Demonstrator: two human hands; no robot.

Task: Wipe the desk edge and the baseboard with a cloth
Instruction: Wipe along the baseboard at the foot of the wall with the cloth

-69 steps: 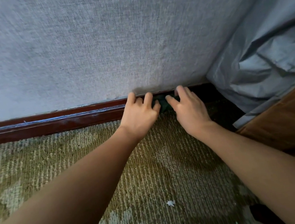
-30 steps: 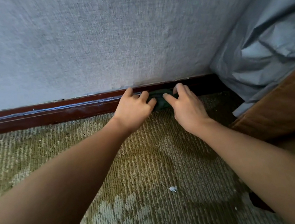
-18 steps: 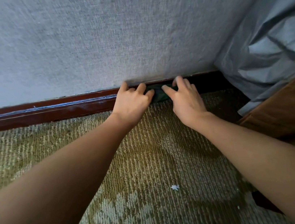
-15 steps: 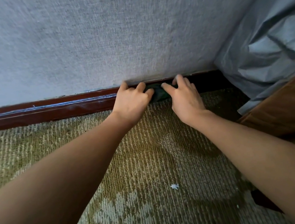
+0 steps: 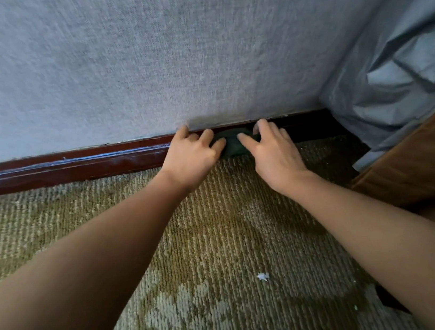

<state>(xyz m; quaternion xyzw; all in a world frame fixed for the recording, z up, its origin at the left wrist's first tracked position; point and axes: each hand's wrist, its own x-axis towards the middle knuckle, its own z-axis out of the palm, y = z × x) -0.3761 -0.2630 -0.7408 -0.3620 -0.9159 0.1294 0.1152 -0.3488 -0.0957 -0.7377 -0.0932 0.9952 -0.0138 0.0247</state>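
Observation:
A dark green cloth [image 5: 231, 144] is bunched against the dark red-brown baseboard [image 5: 71, 168] at the foot of a grey textured wall. My left hand [image 5: 194, 158] holds the cloth's left side, fingers curled on it, with one finger up on the baseboard's top edge. My right hand [image 5: 273, 151] holds the right side, thumb and fingers bent over the cloth. Most of the cloth is hidden between and under the two hands.
Olive patterned carpet [image 5: 195, 252] covers the floor, with a small white scrap [image 5: 262, 276] on it. A grey-blue curtain [image 5: 404, 68] hangs in the right corner. A brown upholstered piece [image 5: 423, 164] stands at the right edge, close to my right forearm.
Both hands have stayed on the cloth at the baseboard, shifting only slightly along it near the corner. The view has tilted a little.

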